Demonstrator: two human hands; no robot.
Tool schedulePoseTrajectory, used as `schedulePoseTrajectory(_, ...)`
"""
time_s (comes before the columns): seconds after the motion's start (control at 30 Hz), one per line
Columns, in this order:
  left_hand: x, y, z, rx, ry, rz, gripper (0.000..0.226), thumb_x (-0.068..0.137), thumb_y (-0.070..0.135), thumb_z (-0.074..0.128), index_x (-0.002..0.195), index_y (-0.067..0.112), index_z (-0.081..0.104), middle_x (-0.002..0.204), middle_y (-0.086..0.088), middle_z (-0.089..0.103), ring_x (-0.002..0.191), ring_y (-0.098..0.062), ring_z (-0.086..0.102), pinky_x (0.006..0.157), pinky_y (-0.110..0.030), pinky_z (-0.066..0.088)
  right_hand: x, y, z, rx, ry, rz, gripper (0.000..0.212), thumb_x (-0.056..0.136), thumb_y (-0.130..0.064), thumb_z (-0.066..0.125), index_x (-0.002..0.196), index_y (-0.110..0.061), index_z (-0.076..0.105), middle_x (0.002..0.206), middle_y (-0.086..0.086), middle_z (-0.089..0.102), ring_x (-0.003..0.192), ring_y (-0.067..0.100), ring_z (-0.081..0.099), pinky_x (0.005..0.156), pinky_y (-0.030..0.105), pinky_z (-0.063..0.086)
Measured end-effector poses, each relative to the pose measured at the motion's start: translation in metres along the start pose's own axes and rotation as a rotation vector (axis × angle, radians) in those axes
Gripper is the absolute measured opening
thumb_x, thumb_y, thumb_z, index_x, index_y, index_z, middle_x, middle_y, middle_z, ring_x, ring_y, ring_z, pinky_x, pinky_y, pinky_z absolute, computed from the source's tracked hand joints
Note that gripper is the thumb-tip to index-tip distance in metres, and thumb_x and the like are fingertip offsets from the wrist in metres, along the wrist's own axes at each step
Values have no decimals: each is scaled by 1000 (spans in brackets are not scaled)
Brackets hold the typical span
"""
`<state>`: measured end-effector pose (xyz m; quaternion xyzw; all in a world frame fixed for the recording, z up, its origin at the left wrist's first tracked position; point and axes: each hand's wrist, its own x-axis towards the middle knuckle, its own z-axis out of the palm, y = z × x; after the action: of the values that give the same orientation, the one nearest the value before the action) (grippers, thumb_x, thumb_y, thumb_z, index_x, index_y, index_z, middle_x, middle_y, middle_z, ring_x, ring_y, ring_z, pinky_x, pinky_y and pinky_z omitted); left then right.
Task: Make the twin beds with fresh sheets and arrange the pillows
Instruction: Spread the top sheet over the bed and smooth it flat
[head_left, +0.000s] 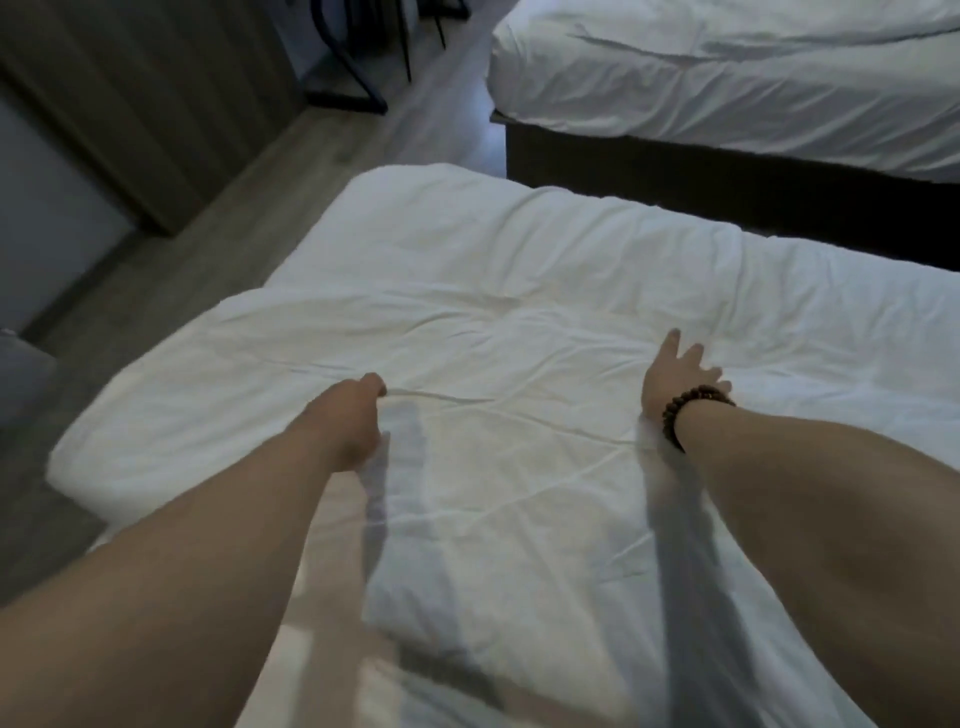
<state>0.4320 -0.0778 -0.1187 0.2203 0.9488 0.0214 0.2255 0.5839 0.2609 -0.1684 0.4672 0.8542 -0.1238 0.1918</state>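
Note:
A white duvet (519, 291) lies wrinkled across the near bed, one corner folded over at the lower middle. My left hand (353, 415) has its fingers curled and pinches a crease of the duvet near the bed's middle. To the right, my right hand (680, 374) is spread with straight fingers on or just above the duvet; a dark bead bracelet sits on its wrist. The second bed (727, 78), covered in white bedding, stands at the upper right. No pillow is in view.
A dark bed base (675, 182) carries the second bed, with a narrow gap between the two beds. Wooden floor (208, 249) runs along the left. Black chair legs (358, 88) stand at the top, and a wooden panel (130, 104) rises at the upper left.

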Motion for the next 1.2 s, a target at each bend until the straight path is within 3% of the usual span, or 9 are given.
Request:
schedulePoseTrajectory(0.13,-62,-100,-51,-21,-17,-125,45,95,5,43,137,19,50,136,-13,55,122,-30,52,90,-33,44,-106,-78,-3,14,-42,-179,86,91,-6,39,157,-23,-13,147,22,42,125,44,48,102,55,45)
schedulePoseTrajectory(0.23,-101,-169,-85,-46,20,-123,44,93,5,43,133,18,56,136,-12,55,122,-28,53,92,-32,45,-190,-135,-8,4,-71,-225,81,92,-8,37,159,-16,-8,135,22,52,110,38,59,86,45,53)
schedulePoseTrajectory(0.3,-129,-212,-105,-52,0,-117,45,93,4,42,134,17,56,138,-12,54,125,-28,52,95,-32,43,-246,-174,-15,5,-95,-254,77,93,-8,39,159,-12,-2,133,22,53,105,35,60,75,40,50)
schedulePoseTrajectory(0.43,-174,-274,-143,-80,-69,-127,45,90,5,45,132,17,56,141,-11,55,129,-28,51,102,-32,42,-337,-233,-38,-18,-159,-311,55,93,-11,41,147,-7,29,123,16,57,94,30,58,75,38,51)
schedulePoseTrajectory(0.53,-193,-303,-168,-125,-88,-141,41,89,6,49,127,16,60,141,-11,56,130,-28,51,105,-32,42,-373,-263,-67,-88,-162,-362,47,94,-13,41,140,-7,39,126,16,58,104,33,59,88,43,54)
schedulePoseTrajectory(0.63,-199,-318,-182,-172,-57,-152,39,90,4,52,126,12,62,141,-14,56,131,-31,51,106,-32,42,-385,-281,-89,-85,-130,-356,48,95,-12,40,143,-4,40,131,19,55,111,34,58,93,42,52)
schedulePoseTrajectory(0.77,-194,-335,-184,-207,-42,-144,38,86,8,50,119,20,63,138,-11,57,126,-30,54,104,-35,45,-377,-297,-97,-101,-117,-319,41,96,-10,39,136,-1,45,128,19,57,110,34,59,89,39,51)
schedulePoseTrajectory(0.93,-172,-359,-181,-175,-52,-136,37,85,8,54,119,20,63,131,-8,61,120,-27,57,98,-33,47,-348,-336,-83,-181,-170,-339,29,95,-8,42,115,2,60,102,14,64,87,28,59,75,32,48)
schedulePoseTrajectory(1.2,-41,-408,-196,-60,-67,-157,26,93,14,56,118,14,66,129,-10,65,119,-28,60,97,-30,46,-240,-435,-47,-102,-226,-383,25,93,-6,44,107,1,63,108,17,67,89,31,60,75,32,48)
